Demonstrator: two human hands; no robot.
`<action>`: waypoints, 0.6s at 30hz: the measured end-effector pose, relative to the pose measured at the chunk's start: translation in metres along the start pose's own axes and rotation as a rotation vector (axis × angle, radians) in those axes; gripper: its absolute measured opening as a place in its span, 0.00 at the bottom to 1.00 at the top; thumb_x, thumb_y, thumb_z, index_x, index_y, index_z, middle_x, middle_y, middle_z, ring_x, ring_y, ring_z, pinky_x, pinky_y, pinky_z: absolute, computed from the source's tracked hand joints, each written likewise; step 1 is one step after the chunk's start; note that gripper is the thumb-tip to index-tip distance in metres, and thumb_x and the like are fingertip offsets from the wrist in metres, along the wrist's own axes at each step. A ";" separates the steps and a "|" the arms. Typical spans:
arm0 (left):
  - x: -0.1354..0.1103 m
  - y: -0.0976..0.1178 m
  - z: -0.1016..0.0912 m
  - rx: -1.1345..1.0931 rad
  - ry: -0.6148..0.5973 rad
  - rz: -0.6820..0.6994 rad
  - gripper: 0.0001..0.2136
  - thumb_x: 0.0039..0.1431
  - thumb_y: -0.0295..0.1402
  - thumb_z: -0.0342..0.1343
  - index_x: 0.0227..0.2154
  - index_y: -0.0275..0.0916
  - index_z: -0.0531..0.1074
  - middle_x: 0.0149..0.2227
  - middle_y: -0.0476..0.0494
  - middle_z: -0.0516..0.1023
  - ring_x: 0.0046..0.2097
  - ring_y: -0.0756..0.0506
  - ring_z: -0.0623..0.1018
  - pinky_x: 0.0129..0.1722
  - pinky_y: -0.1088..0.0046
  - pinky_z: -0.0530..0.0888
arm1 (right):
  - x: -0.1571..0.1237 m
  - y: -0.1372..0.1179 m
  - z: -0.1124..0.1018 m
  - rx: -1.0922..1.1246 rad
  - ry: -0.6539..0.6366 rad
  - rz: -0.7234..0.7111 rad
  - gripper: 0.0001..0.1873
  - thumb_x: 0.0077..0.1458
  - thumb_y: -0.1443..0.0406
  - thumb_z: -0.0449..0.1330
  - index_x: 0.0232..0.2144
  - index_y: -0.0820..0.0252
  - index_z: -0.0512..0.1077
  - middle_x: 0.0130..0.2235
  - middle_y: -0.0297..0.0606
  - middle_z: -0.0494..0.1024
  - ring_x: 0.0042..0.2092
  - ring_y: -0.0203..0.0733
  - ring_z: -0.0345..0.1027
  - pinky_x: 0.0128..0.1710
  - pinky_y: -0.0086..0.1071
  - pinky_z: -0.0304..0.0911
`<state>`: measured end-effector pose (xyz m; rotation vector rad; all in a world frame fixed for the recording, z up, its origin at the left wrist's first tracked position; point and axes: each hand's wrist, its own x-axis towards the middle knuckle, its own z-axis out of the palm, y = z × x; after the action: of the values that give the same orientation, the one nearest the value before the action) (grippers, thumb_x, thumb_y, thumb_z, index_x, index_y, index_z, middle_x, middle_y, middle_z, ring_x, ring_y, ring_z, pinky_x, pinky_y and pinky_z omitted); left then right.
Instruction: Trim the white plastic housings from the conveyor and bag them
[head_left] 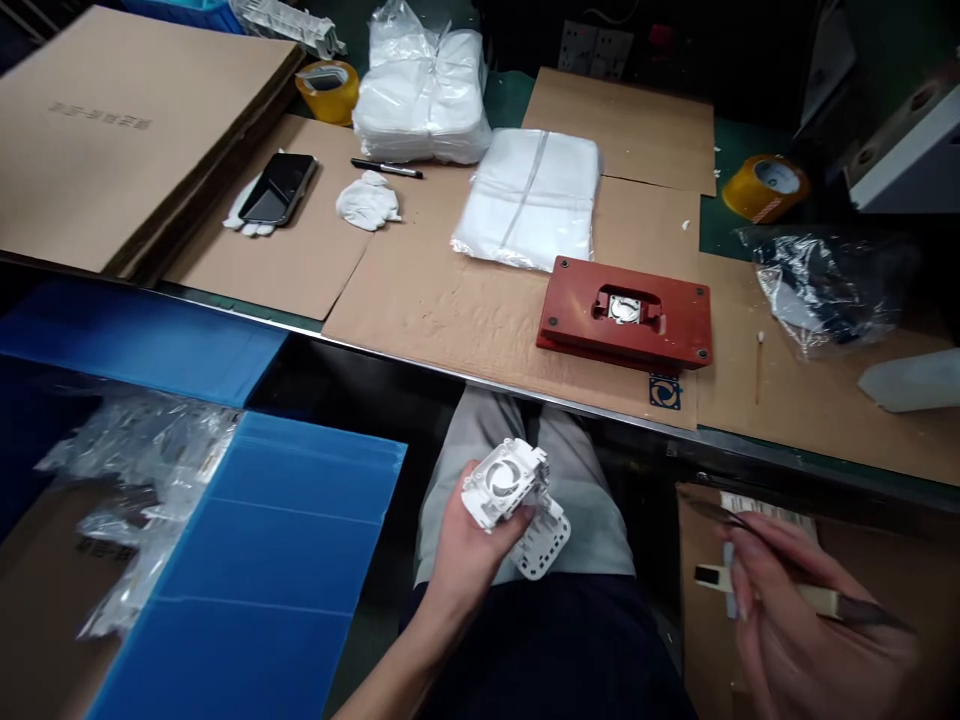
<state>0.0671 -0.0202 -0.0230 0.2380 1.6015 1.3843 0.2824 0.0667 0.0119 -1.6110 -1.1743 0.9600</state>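
My left hand (pixel 465 545) is closed around a white moulded plastic part (pixel 514 505) with a round opening, held over my lap below the table edge. My right hand (pixel 787 625), at the lower right and blurred by motion, grips a pair of dark tweezers (pixel 757 540) whose tips point up and left. On the table ahead lies a red fixture block (pixel 577 315) with a small metal piece seated in its central recess.
Cardboard sheets (pixel 420 290) cover the bench. On it lie bagged white stacks (pixel 532 195), a phone (pixel 279 187), white gloves (pixel 367 200), a pen (pixel 386 168), two yellow tape rolls (pixel 765 187) and a crumpled plastic bag (pixel 814 280). A blue bin (pixel 247 570) holding bagged parts stands at my left.
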 end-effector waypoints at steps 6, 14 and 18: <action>-0.010 0.005 -0.002 0.302 0.010 0.294 0.10 0.58 0.34 0.64 0.40 0.42 0.69 0.42 0.47 0.74 0.41 0.45 0.76 0.41 0.69 0.70 | -0.027 -0.007 0.045 0.248 -0.464 0.337 0.23 0.49 0.64 0.73 0.50 0.52 0.77 0.32 0.33 0.78 0.30 0.33 0.70 0.30 0.26 0.66; -0.014 0.000 -0.006 0.415 0.019 0.491 0.08 0.57 0.28 0.62 0.34 0.42 0.68 0.46 0.45 0.70 0.46 0.44 0.74 0.43 0.69 0.70 | -0.043 -0.015 0.073 0.329 -0.761 0.383 0.23 0.55 0.64 0.69 0.53 0.52 0.70 0.30 0.29 0.73 0.29 0.32 0.64 0.28 0.25 0.61; -0.013 0.001 -0.006 0.435 0.020 0.515 0.08 0.56 0.27 0.62 0.33 0.42 0.67 0.45 0.46 0.71 0.44 0.45 0.74 0.41 0.70 0.69 | -0.042 -0.012 0.078 0.309 -0.759 0.383 0.23 0.55 0.64 0.69 0.52 0.52 0.70 0.30 0.28 0.73 0.29 0.32 0.64 0.28 0.25 0.61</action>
<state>0.0692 -0.0325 -0.0160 0.9527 1.9297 1.3881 0.1959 0.0445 0.0035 -1.2615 -1.1204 2.0138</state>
